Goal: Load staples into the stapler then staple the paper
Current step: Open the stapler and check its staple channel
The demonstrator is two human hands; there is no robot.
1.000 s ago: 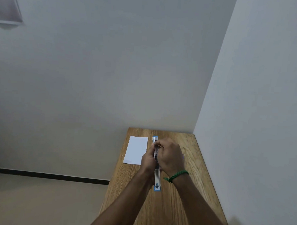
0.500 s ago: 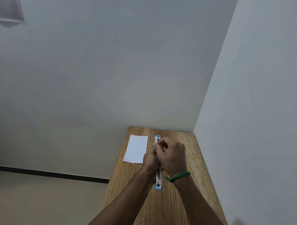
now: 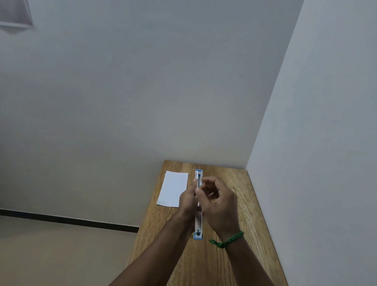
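Note:
A long blue and silver stapler lies opened flat on the wooden table, pointing away from me. My left hand grips its left side at the middle. My right hand hovers just right of the stapler's far half, fingers curled, with thumb and forefinger pinching a small silvery strip of staples over the magazine channel. The strip is mostly hidden by the fingers. A white sheet of paper lies flat to the left of the stapler, untouched.
The narrow table stands in a corner, with a wall along its right edge and another behind it. Floor drops away past the left edge. A green bracelet is on my right wrist.
My right hand has risen and its fingers have spread out from a tight cluster over the stapler, uncovering more of the far half. The left hand and the stapler stayed put.

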